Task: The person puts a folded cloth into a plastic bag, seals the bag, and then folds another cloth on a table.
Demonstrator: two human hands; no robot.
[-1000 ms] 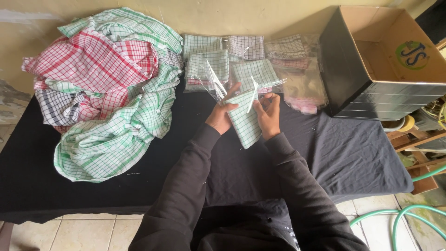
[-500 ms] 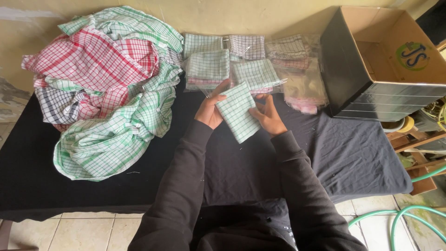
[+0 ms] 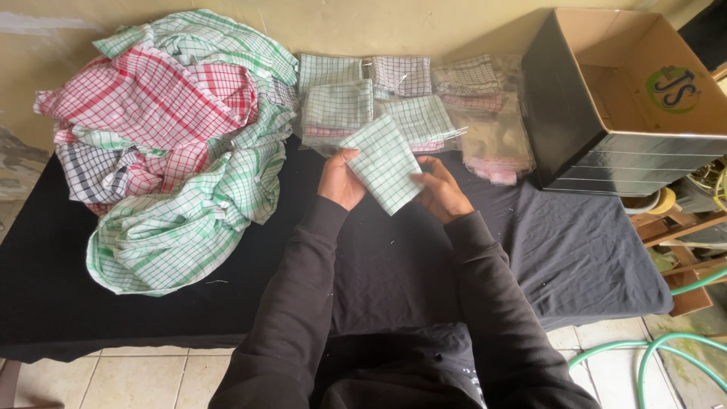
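A small folded green-and-white checked cloth (image 3: 382, 163) is held up between both hands above the black-covered table (image 3: 575, 257). My left hand (image 3: 340, 180) grips its left edge, thumb on top. My right hand (image 3: 441, 191) holds its lower right corner. Just beyond the hands lie several folded checked cloths (image 3: 337, 106), some in clear plastic bags (image 3: 485, 129). Both arms wear dark sleeves.
A big loose heap of red, green and grey checked cloths (image 3: 166, 144) covers the table's left half. An open black cardboard box (image 3: 628, 98) stands at the right end. A green hose (image 3: 666, 348) lies on the tiled floor at lower right.
The cloth in my hands has gone from a partly open fold with raised corners to a flat, compact square. Both hands have dropped slightly toward me.
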